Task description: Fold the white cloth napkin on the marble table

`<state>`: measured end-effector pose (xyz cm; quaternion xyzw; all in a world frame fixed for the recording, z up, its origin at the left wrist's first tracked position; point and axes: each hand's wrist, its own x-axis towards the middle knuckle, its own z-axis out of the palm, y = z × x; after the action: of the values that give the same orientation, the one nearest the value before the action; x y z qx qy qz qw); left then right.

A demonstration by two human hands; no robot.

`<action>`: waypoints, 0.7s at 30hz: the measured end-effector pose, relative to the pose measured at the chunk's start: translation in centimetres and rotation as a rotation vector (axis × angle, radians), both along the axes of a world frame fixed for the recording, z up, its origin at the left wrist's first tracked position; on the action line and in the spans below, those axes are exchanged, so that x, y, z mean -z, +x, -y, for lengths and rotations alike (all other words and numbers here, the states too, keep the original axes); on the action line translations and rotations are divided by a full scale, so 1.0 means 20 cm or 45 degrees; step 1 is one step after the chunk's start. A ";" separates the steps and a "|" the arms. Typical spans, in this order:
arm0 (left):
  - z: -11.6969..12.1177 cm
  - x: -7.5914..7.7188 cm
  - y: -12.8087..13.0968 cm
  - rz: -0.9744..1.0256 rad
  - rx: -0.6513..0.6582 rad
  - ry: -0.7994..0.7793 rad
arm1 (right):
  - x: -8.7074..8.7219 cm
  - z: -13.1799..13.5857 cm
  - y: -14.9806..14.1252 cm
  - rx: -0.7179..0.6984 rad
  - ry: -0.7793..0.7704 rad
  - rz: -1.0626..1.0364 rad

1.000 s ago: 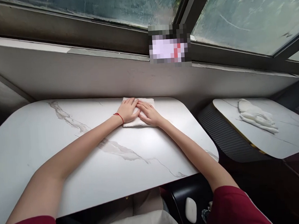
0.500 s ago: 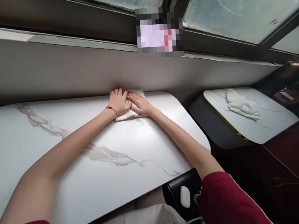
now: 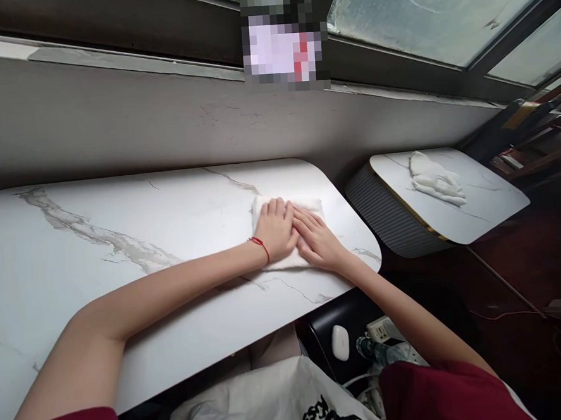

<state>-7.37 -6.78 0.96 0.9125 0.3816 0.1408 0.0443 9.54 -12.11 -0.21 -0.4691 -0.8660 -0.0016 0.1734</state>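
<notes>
Printed pale fabric (image 3: 273, 394) fills the near edge; just right, a white case (image 3: 340, 342) sits on a black surface (image 3: 319, 334), w/ a bottle (image 3: 384, 350) nearby. Beyond, the marble-pattern table (image 3: 204, 208) has a white cloth (image 3: 290, 260) flat on its right part, under both hands. L hand (image 3: 276, 228), w/ red bracelet (image 3: 260, 246) at the wrist: palm down, fingers extended, close together, gripping nothing. R hand (image 3: 318, 239) angles in, fingers also straight, tips at L hand's edge, no grip either. Flat palms side by side prob. spread pressure & stop the cloth bunching. Farther right, 2nd table (image 3: 493, 203) bears a white bundle (image 3: 435, 178), apparently parked clear of the arms. Wall (image 3: 161, 116) & window (image 3: 416, 18) at far side.
</notes>
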 end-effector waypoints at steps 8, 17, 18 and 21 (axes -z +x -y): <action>0.28 0.04 0.09 -0.056 0.183 0.089 | 0.01 0.35 0.07 0.060 0.005 0.003; -0.06 0.04 0.24 0.071 0.069 0.020 | 0.03 -0.07 0.25 0.018 0.002 -0.017; -0.11 0.04 0.26 0.092 0.033 0.019 | 0.03 -0.13 0.28 0.005 -0.007 -0.019; -0.22 0.04 0.29 0.112 -0.049 0.023 | 0.05 -0.30 0.34 -0.032 -0.021 -0.026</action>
<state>-1.53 -2.41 0.21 0.8983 0.3953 0.1851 0.0502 16.24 -6.04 -1.14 -0.4597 -0.8699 0.0127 0.1783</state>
